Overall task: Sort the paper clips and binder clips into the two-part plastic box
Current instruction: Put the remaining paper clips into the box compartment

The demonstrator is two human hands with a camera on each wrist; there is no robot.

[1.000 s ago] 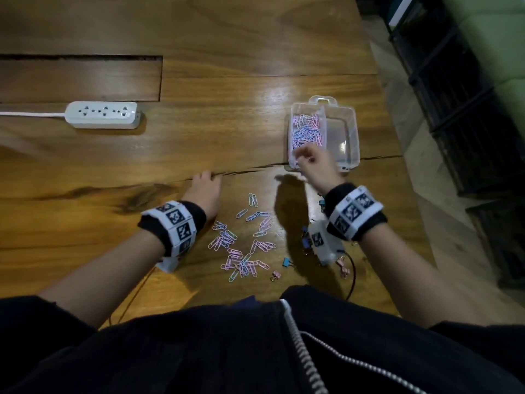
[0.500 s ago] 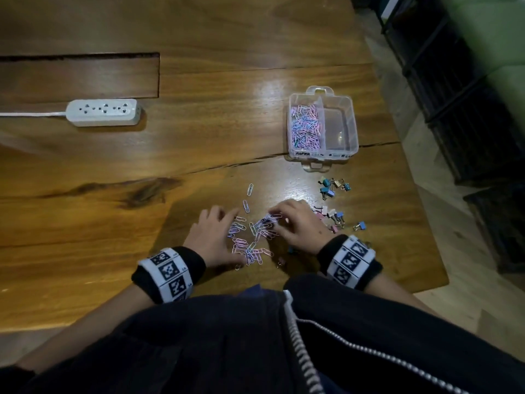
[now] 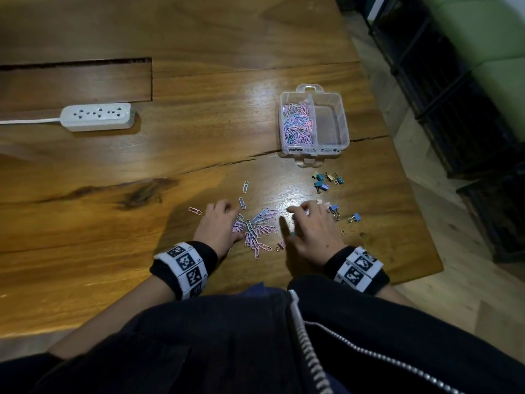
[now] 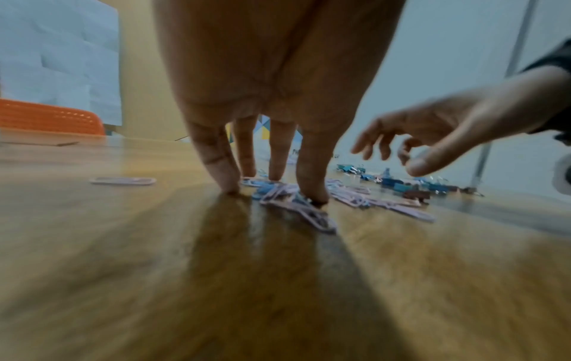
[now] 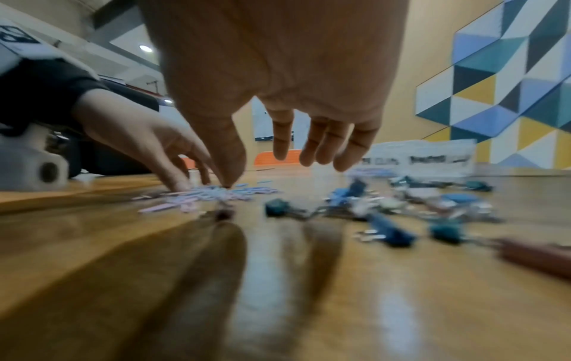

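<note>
A clear two-part box (image 3: pixel 343 120) stands at the far right of the table; its left part holds several paper clips (image 3: pixel 298 126), and its right part is bare. A loose pile of pink and blue paper clips (image 3: pixel 260 226) lies between my hands. My left hand (image 3: pixel 220 223) presses straight fingertips (image 4: pixel 310 193) onto the pile's left side. My right hand (image 3: pixel 306 226) hovers at the pile's right side with spread, relaxed fingers and holds nothing; its thumb (image 5: pixel 230 168) touches down by the clips. Binder clips (image 3: pixel 326 180) lie scattered right of it, blurred in the right wrist view (image 5: pixel 386 207).
A white power strip (image 3: pixel 98 116) with its cord lies at the far left. A recessed panel (image 3: pixel 76 83) is set into the tabletop behind it. The table's right edge (image 3: pixel 412 194) runs close to the binder clips, with black racks on the floor beyond.
My right hand came back from the box to the pile, then eased right off the clips with fingers spread. My left hand moved onto the pile's left side and stays there.
</note>
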